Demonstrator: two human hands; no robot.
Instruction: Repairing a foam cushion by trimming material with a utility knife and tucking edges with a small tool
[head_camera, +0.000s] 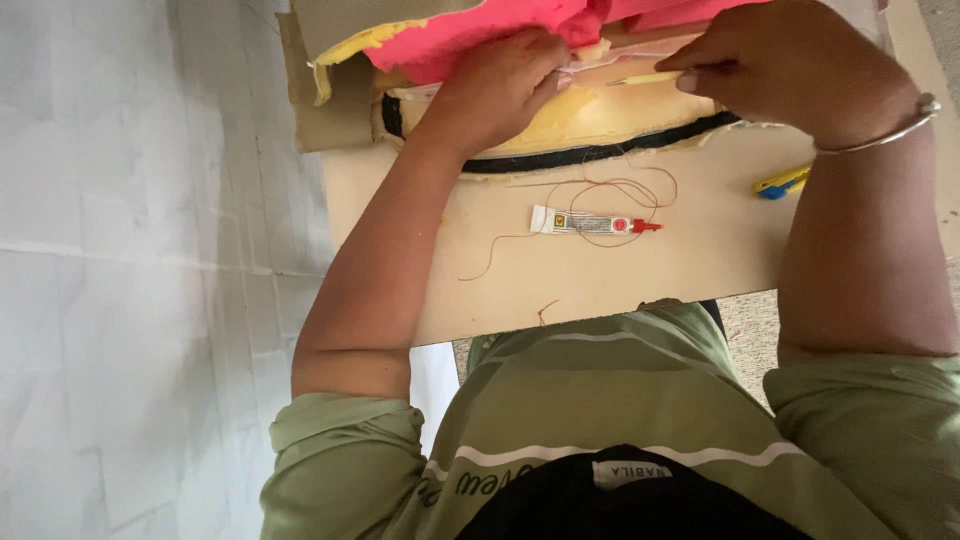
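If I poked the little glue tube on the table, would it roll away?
Probably not far. The small tube lies flat on the tan board, and its crimped end looks flattened, so it would likely slide or wobble. It looks light and squashy. The thin red thread looped around it might snag it.

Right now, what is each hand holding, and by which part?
Right hand pinches a thin yellow strip at its end. Left hand presses on the pink fabric edge; no clear grip visible there.
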